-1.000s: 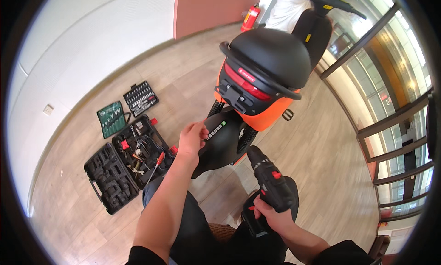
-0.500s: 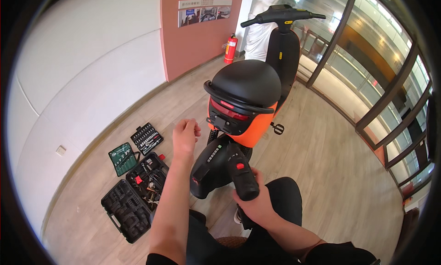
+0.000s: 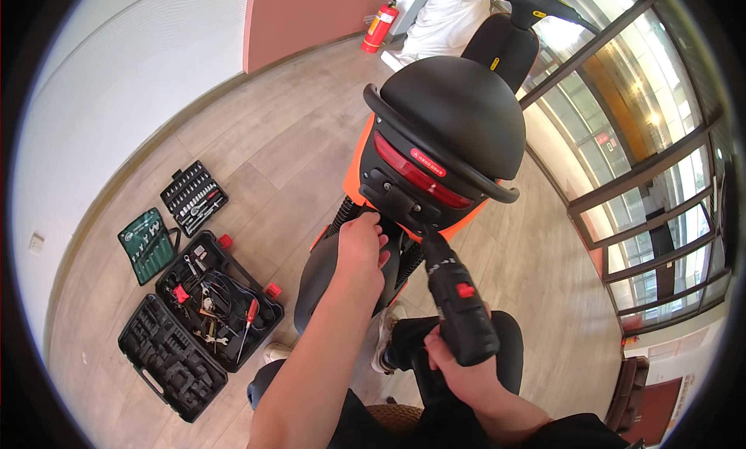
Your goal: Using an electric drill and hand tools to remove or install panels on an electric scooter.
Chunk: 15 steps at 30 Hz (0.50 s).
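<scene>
Right ahead of me stands an orange and black electric scooter (image 3: pixel 447 118), its rear turned toward me. My right hand (image 3: pixel 466 375) grips a black cordless drill (image 3: pixel 457 297) with a red switch. The drill's front end points at the lower edge of the black bracket (image 3: pixel 395 202) under the red tail light (image 3: pixel 416 173). Just below that bracket's left side, above the rear mudguard (image 3: pixel 318 282), is my left hand (image 3: pixel 362 251). Its fingers are curled in; whatever they may hold is hidden.
On the floor to the left lie an open black toolbox (image 3: pixel 172 363) with hand tools, a green tool pouch (image 3: pixel 148 251) and a socket set (image 3: pixel 194 196). A red fire extinguisher (image 3: pixel 380 27) stands by the far wall. Framed glass (image 3: pixel 614 130) runs along the right.
My view has come closer to the scooter's rear. The drill has gone up to the bracket's lower edge, and my left hand has moved in under the bracket.
</scene>
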{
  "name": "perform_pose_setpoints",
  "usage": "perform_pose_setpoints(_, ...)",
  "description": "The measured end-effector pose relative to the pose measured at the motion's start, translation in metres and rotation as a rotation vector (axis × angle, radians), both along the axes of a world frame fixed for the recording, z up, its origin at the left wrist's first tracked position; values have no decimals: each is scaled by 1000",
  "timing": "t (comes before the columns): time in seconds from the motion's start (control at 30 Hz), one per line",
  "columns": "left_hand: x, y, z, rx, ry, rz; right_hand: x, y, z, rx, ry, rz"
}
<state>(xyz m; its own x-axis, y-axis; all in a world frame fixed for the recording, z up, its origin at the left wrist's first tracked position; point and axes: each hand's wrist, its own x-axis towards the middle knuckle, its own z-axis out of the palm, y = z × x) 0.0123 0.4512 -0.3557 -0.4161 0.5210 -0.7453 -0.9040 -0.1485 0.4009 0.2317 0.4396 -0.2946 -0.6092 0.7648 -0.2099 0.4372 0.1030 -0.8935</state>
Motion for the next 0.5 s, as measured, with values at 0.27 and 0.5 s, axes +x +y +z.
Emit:
perform_pose_setpoints(0.27,22,-67,5,94,182,-206,-40,-22,-4,242,-222,115)
perform_pose_setpoints(0.5,64,-98,39,140,149,-97,-47,-13,-15,253,-164,137)
